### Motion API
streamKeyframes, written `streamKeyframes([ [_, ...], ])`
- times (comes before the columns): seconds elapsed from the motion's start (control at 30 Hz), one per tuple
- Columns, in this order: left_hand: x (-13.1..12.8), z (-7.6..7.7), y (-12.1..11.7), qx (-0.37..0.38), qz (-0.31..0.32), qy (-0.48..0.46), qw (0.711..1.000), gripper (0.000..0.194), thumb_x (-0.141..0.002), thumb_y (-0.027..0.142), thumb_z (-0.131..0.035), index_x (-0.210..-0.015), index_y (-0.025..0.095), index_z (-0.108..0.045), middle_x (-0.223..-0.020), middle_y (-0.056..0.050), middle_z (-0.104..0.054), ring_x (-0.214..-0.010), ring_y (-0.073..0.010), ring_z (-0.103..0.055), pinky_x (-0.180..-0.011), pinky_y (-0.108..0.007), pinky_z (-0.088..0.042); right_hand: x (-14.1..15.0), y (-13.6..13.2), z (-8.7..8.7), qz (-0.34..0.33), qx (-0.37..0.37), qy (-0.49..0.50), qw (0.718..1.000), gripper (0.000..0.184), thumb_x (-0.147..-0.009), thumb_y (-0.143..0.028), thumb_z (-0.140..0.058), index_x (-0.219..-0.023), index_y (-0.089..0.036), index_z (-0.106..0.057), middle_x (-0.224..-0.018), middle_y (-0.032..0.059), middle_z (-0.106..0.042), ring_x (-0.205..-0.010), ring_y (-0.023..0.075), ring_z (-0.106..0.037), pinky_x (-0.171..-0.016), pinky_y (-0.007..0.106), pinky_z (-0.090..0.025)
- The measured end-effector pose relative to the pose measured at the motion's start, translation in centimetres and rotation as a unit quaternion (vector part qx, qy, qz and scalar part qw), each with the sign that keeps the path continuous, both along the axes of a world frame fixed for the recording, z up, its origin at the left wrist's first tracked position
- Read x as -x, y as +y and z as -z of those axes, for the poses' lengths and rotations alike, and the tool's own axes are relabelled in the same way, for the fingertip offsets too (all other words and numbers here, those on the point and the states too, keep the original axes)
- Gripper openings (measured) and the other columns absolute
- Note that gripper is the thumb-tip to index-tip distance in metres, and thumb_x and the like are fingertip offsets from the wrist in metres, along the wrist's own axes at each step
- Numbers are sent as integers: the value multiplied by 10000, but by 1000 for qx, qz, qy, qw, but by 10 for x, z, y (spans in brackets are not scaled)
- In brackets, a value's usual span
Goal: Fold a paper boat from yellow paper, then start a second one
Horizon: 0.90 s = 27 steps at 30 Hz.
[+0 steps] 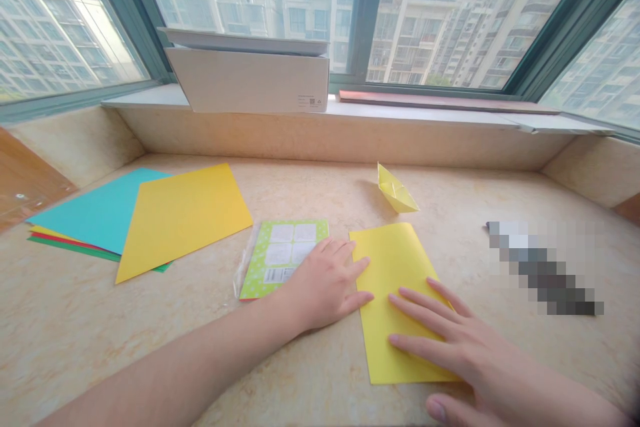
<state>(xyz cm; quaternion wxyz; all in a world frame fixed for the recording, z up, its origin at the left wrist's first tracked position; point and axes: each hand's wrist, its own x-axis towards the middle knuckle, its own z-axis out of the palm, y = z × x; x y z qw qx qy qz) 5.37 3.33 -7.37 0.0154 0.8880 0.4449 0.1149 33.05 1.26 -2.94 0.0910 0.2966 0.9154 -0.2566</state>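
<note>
A yellow sheet of paper, folded into a tall rectangle, lies flat on the marble counter. My left hand rests flat at its left edge, fingers stretched out and touching the paper. My right hand lies on the sheet's lower right part, fingers spread and pressing it down. Neither hand holds anything. A small yellow paper boat stands behind the sheet.
A green origami paper pack lies left of my left hand. Further left is a stack of coloured sheets with a yellow sheet on top. A white box stands on the window sill. A blurred object lies at the right.
</note>
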Motion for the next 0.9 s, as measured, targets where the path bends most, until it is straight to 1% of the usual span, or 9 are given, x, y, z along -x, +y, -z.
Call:
streamKeyframes([
  [0.2,-1,0,1,4,-2,4,1000,548,-968,559,-499,-1366,188,-566,-1378,-178,-562,-1321,-337,-491,-1105,-491,-370,-4,2,8,6,9,21,1000,565,-950,-569,-565,-1486,-423,-462,-1631,33,-241,-1491,421,-129,-1119,767,-166],
  [0.3,-1,-1,1,7,-2,6,1000,550,-965,558,-502,-1365,187,-568,-1381,-180,-563,-1322,-342,-492,-1105,-497,-370,-6,2,11,4,11,18,1000,571,-961,-564,-549,-1502,-421,-436,-1642,32,-213,-1497,421,-93,-1120,769,-163],
  [0.43,-1,-2,2,7,10,9,1000,508,-977,509,-492,-1339,164,-585,-1462,-182,-511,-1367,-349,-455,-1131,-511,-339,-10,0,12,2,20,18,1000,569,-977,-551,-531,-1518,-434,-399,-1654,13,-179,-1508,399,-50,-1138,751,-159],
  [0.53,-2,-6,5,12,46,15,999,469,-993,434,-482,-1326,118,-578,-1468,-170,-520,-1386,-300,-448,-1186,-467,-278,-13,-1,15,3,28,26,999,570,-992,-537,-512,-1533,-438,-362,-1659,-10,-153,-1516,374,-40,-1159,725,-145],
  [0.63,-4,-14,10,16,78,37,996,389,-997,370,-481,-1257,106,-600,-1387,-157,-594,-1317,-262,-521,-1186,-434,-282,-15,0,20,-2,29,51,998,675,-998,-524,-514,-1590,-384,-223,-1658,9,-157,-1524,336,-64,-1202,661,-79],
  [0.7,-8,-21,16,13,91,68,994,308,-1001,322,-450,-1123,116,-645,-1278,-155,-656,-1210,-270,-596,-1119,-437,-360,-15,3,22,-12,31,74,997,745,-998,-522,-517,-1608,-342,-129,-1660,24,-146,-1529,306,-78,-1224,605,-33],
  [0.77,-15,-28,25,21,95,109,989,282,-999,267,-411,-1011,129,-658,-1082,-137,-715,-1014,-267,-673,-956,-414,-472,-14,6,20,-21,38,88,995,755,-999,-534,-512,-1608,-325,-120,-1663,29,-114,-1531,293,-77,-1233,571,-10],
  [0.83,-28,-33,38,26,81,141,986,262,-975,205,-411,-1065,139,-649,-903,-103,-724,-820,-251,-693,-760,-367,-511,-13,9,16,-31,51,89,994,734,-999,-560,-495,-1604,-311,-162,-1663,41,-98,-1531,289,-76,-1235,557,-2],
  [0.9,-44,-34,51,8,61,146,987,320,-944,153,-440,-1216,160,-608,-822,-77,-715,-719,-238,-686,-658,-333,-499,-12,12,11,-38,64,89,993,729,-999,-587,-476,-1600,-290,-191,-1661,64,-107,-1531,287,-82,-1235,554,-7],
])
